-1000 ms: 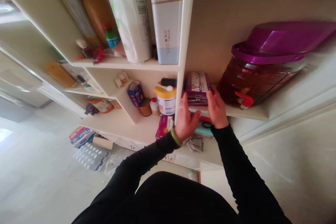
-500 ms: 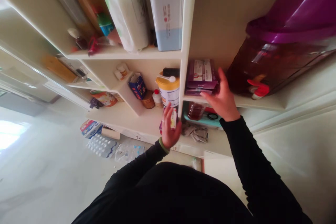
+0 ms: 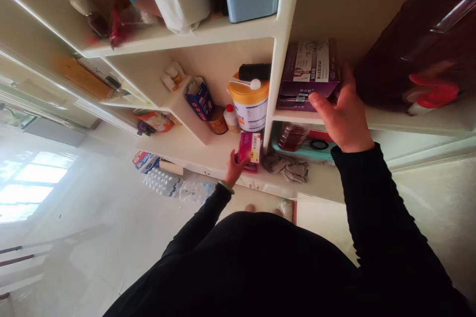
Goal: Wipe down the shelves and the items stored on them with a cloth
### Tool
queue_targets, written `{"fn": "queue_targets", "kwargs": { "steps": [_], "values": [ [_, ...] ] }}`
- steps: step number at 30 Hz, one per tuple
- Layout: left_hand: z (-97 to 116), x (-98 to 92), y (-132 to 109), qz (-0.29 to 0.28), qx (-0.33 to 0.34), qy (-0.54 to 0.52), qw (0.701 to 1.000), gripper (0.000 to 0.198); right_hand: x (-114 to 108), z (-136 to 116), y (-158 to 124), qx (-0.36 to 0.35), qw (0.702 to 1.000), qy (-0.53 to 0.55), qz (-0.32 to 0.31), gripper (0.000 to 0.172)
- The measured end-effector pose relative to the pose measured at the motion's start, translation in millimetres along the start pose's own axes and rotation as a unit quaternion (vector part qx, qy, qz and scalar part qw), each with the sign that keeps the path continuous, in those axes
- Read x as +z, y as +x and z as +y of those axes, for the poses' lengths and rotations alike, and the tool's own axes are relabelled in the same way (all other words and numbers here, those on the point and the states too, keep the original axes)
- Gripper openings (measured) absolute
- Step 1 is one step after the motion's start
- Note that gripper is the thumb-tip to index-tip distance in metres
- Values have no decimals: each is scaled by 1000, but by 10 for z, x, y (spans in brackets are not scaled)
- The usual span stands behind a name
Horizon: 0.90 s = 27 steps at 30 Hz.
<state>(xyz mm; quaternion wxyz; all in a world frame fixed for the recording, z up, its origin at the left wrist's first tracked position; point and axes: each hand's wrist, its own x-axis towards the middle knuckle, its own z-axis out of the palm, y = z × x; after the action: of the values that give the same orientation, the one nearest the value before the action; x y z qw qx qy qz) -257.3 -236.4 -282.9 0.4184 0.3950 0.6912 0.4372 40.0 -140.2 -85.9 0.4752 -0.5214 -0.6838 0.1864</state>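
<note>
My right hand (image 3: pixel 347 116) is at the purple box (image 3: pixel 310 72) on the right-hand shelf. Its thumb lies on the box's front face and its other fingers curl along the right side, partly hidden. Lower down, my left hand (image 3: pixel 235 168) grips the left edge of a small magenta box (image 3: pixel 249 146) on the lower shelf, thumb across the front. Just behind that box stands a yellow-lidded can (image 3: pixel 251 109) with a white scoop on top. A red-capped bottle (image 3: pixel 231 118) is left of the can.
A large dark container with a red tap (image 3: pixel 433 91) stands right of my right hand. A grey cloth (image 3: pixel 286 166) and a teal tray (image 3: pixel 305 146) lie below the purple box. Packs of bottles (image 3: pixel 161 181) are on the floor at left.
My left hand has gone from hovering open before the magenta box to gripping its edge. My right hand has closed in on the purple box's right side. The view has shifted.
</note>
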Motion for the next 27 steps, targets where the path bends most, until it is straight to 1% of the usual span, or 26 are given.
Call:
{"fn": "queue_targets", "kwargs": {
  "steps": [2, 3, 6, 9, 14, 16, 21, 27],
  "values": [
    [10, 7, 6, -4, 8, 1, 1000, 73, -20, -60, 6, 10, 1000, -4, -8, 80],
    [18, 5, 8, -6, 13, 2, 1000, 66, -26, -93, 5, 8, 1000, -5, -8, 74],
    [41, -12, 10, -18, 25, 0, 1000, 50, -29, -182, -11, -17, 1000, 7, 10, 64],
    [43, -34, 20, -20, 19, -3, 1000, 49, -14, -216, -23, -20, 999, 24, 19, 58],
    [35, -64, 59, -16, 4, -11, 1000, 57, 27, -200, -12, 2, 1000, -1, 19, 48],
    [49, -70, 67, -16, 5, -12, 1000, 59, 45, -210, -8, 12, 1000, 7, 22, 49],
    [102, -67, 43, -27, 9, -2, 1000, 56, 52, -292, -2, 29, 997, 52, 40, 53],
    [137, -79, 24, -13, 15, 24, 1000, 63, 61, -419, 102, 44, 996, 52, 54, 55]
  ]
}}
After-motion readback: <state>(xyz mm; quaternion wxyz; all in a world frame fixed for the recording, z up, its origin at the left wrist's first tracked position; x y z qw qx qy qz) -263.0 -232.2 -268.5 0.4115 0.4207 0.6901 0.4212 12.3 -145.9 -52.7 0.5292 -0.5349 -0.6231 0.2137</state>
